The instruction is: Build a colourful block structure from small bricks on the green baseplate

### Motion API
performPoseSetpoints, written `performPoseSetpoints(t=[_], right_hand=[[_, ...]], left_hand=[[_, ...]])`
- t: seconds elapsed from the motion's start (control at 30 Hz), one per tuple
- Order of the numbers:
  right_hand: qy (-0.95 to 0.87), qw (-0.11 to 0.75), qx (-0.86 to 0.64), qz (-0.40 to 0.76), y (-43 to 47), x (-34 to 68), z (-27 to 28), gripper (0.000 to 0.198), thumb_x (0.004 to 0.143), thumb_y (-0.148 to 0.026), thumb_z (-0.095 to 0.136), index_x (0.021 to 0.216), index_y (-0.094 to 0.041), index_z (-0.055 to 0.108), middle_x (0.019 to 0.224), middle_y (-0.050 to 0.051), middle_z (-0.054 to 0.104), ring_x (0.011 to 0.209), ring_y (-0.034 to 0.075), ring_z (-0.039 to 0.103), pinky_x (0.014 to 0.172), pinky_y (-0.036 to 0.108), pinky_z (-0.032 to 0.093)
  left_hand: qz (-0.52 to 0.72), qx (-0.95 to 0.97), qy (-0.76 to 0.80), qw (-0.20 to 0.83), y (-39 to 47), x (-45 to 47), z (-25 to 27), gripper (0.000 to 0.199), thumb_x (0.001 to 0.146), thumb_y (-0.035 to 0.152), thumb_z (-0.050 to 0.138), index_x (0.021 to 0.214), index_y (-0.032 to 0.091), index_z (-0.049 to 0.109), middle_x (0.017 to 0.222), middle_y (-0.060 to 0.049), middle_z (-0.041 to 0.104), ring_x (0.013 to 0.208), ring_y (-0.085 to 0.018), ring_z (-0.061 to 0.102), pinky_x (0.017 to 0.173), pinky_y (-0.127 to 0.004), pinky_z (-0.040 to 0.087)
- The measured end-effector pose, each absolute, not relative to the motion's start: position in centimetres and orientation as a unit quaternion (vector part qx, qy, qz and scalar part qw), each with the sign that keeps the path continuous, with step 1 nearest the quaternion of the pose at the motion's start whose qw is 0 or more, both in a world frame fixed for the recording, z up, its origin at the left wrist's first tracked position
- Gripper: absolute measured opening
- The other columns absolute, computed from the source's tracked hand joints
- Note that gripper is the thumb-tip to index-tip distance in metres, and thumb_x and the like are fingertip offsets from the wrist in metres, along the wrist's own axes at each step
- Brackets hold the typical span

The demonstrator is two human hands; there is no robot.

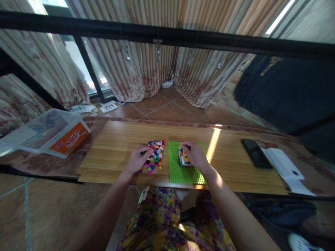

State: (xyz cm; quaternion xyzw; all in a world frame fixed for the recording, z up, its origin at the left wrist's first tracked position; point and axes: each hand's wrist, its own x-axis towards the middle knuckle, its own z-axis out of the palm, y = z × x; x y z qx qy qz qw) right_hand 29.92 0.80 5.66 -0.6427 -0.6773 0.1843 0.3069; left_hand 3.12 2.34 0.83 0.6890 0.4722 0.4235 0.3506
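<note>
A green studded baseplate (174, 170) lies on the wooden board. On it stands a small block built of white, yellow, red and blue toy bricks (183, 159). My right hand (195, 153) is over this block, fingers bent and closed at its upper edge; whatever they pinch is hidden. To the left, a loose heap of small multicoloured toy bricks (157, 153) lies on the board. My left hand (139, 158) rests at the heap's left side, thumb and fingers drawn together among the bricks. Any piece in that pinch is too small to make out.
A clear plastic box (62, 127) with an orange label stands left of the wooden board (115, 150). A black phone (255, 153) and white paper (285, 167) lie at the right. A dark metal bar (178, 37) crosses before striped curtains (146, 69).
</note>
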Motion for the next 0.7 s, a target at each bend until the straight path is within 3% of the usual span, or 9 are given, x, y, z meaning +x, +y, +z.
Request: performPoseSetpoints(t=[0.27,0.4,0.53,0.7], right_hand=[[-0.684,0.326,-0.624,0.192,0.8,30.6,5.1,0.02,0.087,-0.025,0.054,0.091,-0.024,0.074,0.094,0.003,0.074,0.088,0.019,0.067,0.084,0.032,0.049],[-0.684,0.366,-0.618,0.124,-0.2,30.4,5.6,0.024,0.089,-0.028,0.052,0.102,-0.021,0.071,0.1,0.007,0.071,0.095,0.022,0.063,0.089,0.039,0.048],[-0.703,0.384,-0.594,0.073,-2.5,28.2,6.3,0.022,0.092,-0.026,0.05,0.098,-0.022,0.071,0.1,0.007,0.069,0.098,0.023,0.059,0.09,0.039,0.046],[-0.766,0.306,-0.55,0.13,-5.6,23.6,5.3,0.019,0.093,-0.026,0.052,0.09,-0.022,0.069,0.087,0.005,0.067,0.087,0.02,0.059,0.082,0.032,0.045]], left_hand=[[0.427,0.687,0.472,0.351,2.4,3.2,0.7,0.024,0.083,0.041,0.063,0.083,0.021,0.076,0.082,-0.004,0.072,0.083,-0.019,0.064,0.078,-0.03,0.048],[0.431,0.69,0.467,0.348,2.4,3.2,0.7,0.024,0.083,0.041,0.062,0.081,0.021,0.075,0.079,-0.003,0.071,0.08,-0.018,0.064,0.077,-0.029,0.047],[0.437,0.691,0.466,0.339,2.4,3.2,0.6,0.026,0.083,0.043,0.062,0.08,0.021,0.075,0.078,-0.003,0.071,0.079,-0.018,0.063,0.077,-0.029,0.047],[0.432,0.697,0.46,0.34,2.5,3.1,0.3,0.026,0.084,0.042,0.062,0.08,0.02,0.075,0.079,-0.004,0.071,0.079,-0.018,0.063,0.077,-0.03,0.047]])
